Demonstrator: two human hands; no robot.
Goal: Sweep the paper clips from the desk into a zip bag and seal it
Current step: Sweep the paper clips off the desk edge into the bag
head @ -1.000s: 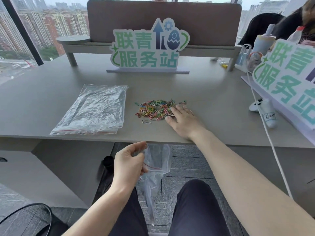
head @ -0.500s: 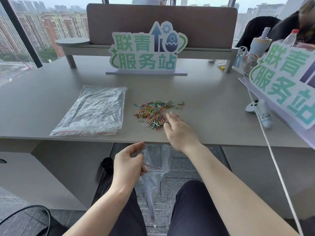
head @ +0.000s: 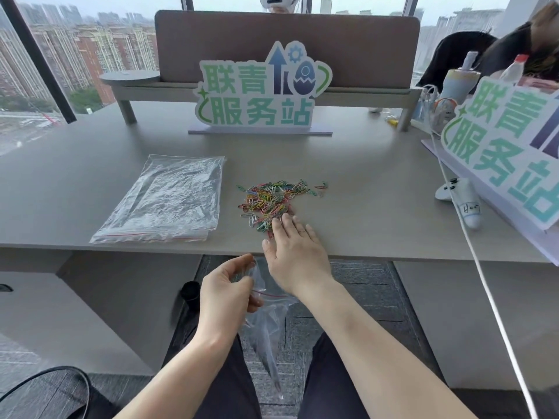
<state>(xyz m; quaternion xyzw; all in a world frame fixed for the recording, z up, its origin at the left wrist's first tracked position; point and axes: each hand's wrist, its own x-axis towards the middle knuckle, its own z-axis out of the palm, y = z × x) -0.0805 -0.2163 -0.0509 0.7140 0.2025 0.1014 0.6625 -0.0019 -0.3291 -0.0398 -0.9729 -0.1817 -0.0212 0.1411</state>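
My right hand [head: 295,252] now sits nearer the desk edge [head: 211,251] than before, dragging the paper clips [head: 272,202] with it into a tighter pile.

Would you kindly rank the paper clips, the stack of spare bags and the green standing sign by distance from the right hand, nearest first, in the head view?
1. paper clips: at the right hand fingertips.
2. stack of spare bags: to the left on the desk.
3. green standing sign: far back, centre.

We read 联青服务站 in green characters on the standing cutout sign [head: 262,92] behind the paper clips [head: 273,201]. Right of that sign, a second tilted sign [head: 502,146] bears the same characters. The controller's label [head: 468,208] is illegible.
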